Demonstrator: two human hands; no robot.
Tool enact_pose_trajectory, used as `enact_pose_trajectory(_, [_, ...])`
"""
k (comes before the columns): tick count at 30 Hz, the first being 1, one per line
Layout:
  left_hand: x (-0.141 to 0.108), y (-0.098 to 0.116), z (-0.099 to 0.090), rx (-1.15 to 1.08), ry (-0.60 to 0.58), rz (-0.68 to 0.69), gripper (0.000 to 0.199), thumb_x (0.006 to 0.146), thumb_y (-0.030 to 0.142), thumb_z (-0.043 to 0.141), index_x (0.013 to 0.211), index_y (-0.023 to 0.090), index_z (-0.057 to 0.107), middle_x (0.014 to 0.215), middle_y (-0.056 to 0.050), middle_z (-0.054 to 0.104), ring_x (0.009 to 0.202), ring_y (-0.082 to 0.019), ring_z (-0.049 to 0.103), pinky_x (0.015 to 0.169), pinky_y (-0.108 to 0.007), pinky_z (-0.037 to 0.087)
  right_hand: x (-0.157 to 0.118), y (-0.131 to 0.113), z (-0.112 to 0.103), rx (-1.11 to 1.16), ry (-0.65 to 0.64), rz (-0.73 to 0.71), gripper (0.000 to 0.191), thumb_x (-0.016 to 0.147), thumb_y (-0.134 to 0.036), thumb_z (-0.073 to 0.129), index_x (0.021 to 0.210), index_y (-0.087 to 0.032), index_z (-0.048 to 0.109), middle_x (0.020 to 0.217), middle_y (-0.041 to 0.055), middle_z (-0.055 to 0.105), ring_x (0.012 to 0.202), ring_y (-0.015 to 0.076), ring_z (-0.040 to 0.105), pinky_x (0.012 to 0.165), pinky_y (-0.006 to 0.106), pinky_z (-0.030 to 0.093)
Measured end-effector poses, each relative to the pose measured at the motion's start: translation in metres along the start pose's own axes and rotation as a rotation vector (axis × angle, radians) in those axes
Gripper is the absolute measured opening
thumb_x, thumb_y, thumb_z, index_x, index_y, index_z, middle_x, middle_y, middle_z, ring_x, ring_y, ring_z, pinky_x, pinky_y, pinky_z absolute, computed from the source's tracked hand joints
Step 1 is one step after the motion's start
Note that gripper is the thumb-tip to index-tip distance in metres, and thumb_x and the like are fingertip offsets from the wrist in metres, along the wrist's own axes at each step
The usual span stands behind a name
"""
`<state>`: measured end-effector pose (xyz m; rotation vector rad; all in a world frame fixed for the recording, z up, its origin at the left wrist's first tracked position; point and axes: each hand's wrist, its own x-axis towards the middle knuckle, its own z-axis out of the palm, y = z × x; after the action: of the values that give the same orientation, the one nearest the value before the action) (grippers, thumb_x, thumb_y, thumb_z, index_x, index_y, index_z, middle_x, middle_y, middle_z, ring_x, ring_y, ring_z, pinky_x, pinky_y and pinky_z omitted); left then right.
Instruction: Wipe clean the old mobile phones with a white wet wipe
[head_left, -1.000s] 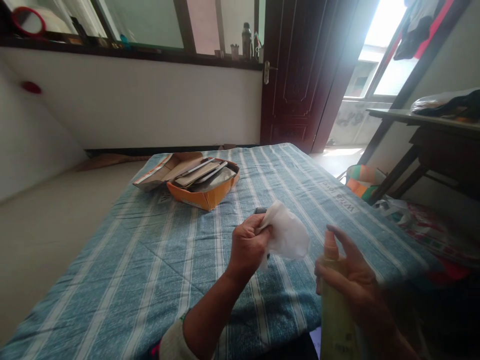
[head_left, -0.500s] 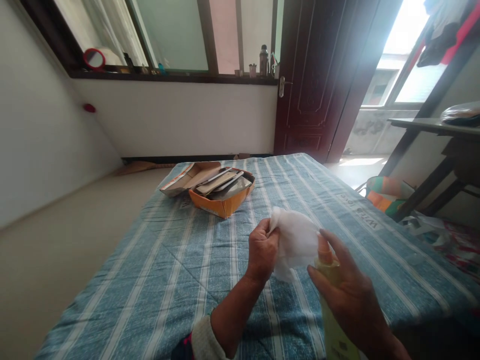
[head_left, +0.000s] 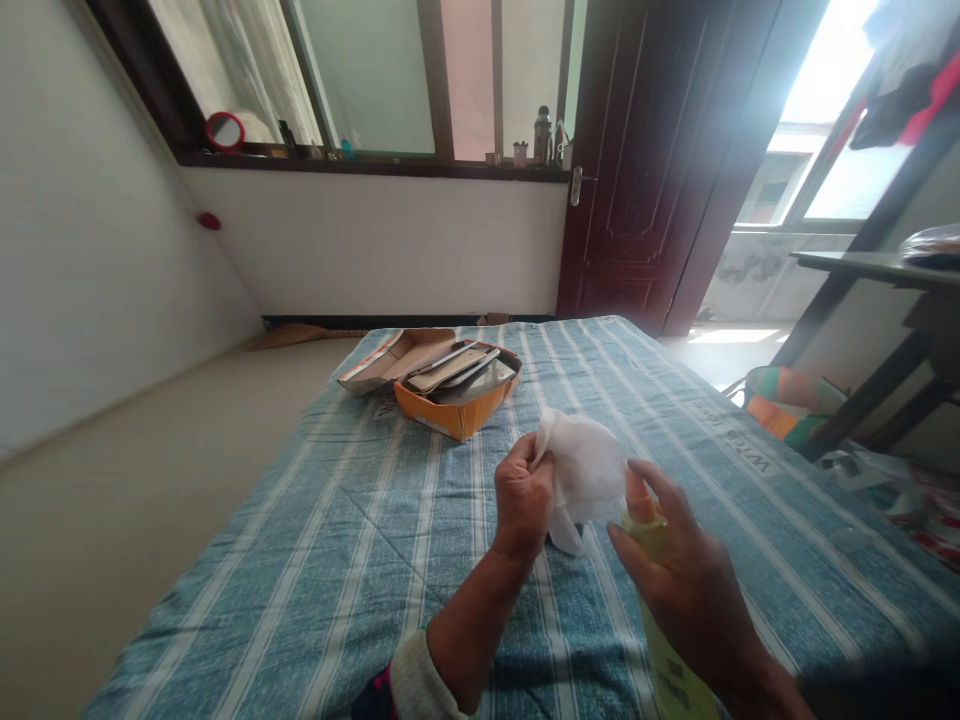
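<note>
My left hand [head_left: 523,498] pinches a thin white cloth or tissue [head_left: 585,465] by its edge; the rest of it fans out to the right, with one corner hanging down. Around a yellow-green spray bottle [head_left: 660,620] with an orange pump top [head_left: 637,495] is my right hand [head_left: 686,575], its index finger resting on the top. The nozzle sits close to the right side of the white cloth. Part of the bottle is hidden behind my right hand.
A blue striped bedspread [head_left: 360,560] lies under both hands. Farther off stands an open orange box [head_left: 457,415] holding several phone-like flat devices [head_left: 450,370]. Behind are a dark red door [head_left: 637,180] and a windowsill [head_left: 375,168] with small items. A dark table [head_left: 862,265] stands at right.
The view has shifted a little, so the room appears moved slightly right and down. My right hand and the spray bottle are slightly nearer the cloth. Both holds are the same.
</note>
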<state>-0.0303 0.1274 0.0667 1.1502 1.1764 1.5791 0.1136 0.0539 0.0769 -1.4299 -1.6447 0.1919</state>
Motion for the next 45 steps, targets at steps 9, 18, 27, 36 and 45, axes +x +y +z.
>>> enact_pose_trajectory(9, [0.005,-0.002,-0.004,0.002,0.037,-0.013,0.026,0.075,0.022,0.056,0.097,0.016,0.068,0.086,-0.001,0.069,0.082,-0.018,0.062,0.074,-0.025,0.047,-0.001,-0.005,-0.005,0.009,0.088,-0.012,0.054,0.084,-0.042,0.054,0.134,-0.022,0.045,0.106,0.0074,0.07,0.085,0.024,0.071,0.075,0.033,0.059])
enact_pose_trajectory(18, [0.003,0.002,-0.004,-0.05,0.029,-0.068,0.027,0.073,0.021,0.057,0.097,0.016,0.069,0.086,-0.001,0.07,0.08,-0.016,0.061,0.072,-0.024,0.047,-0.003,-0.001,-0.005,-0.009,0.089,-0.003,0.051,0.084,-0.041,0.054,0.131,-0.022,0.047,0.105,0.0074,0.071,0.087,0.0239,0.071,0.074,0.032,0.059])
enact_pose_trajectory(27, [0.003,-0.003,-0.005,-0.056,0.011,-0.07,0.028,0.074,0.021,0.057,0.098,0.015,0.069,0.089,-0.003,0.07,0.08,-0.017,0.059,0.073,-0.025,0.046,-0.004,0.0,-0.005,-0.009,0.053,-0.039,0.051,0.085,-0.038,0.054,0.133,-0.022,0.046,0.11,0.0084,0.069,0.089,0.0242,0.071,0.077,0.034,0.059])
enact_pose_trajectory(36, [0.001,-0.002,-0.004,-0.055,0.003,-0.095,0.024,0.073,0.023,0.059,0.093,0.016,0.069,0.082,-0.001,0.068,0.076,-0.016,0.057,0.069,-0.024,0.045,-0.008,0.003,-0.007,-0.049,0.135,-0.044,0.054,0.085,-0.039,0.054,0.134,-0.021,0.045,0.107,0.008,0.071,0.086,0.024,0.071,0.074,0.033,0.059])
enact_pose_trajectory(45, [0.002,-0.004,-0.002,-0.072,-0.008,-0.108,0.023,0.07,0.023,0.061,0.091,0.016,0.069,0.079,0.0,0.068,0.074,-0.015,0.057,0.068,-0.023,0.045,-0.012,0.004,-0.012,0.055,0.096,-0.001,0.047,0.083,-0.036,0.058,0.127,-0.022,0.05,0.101,0.0061,0.072,0.084,0.0228,0.071,0.072,0.03,0.059])
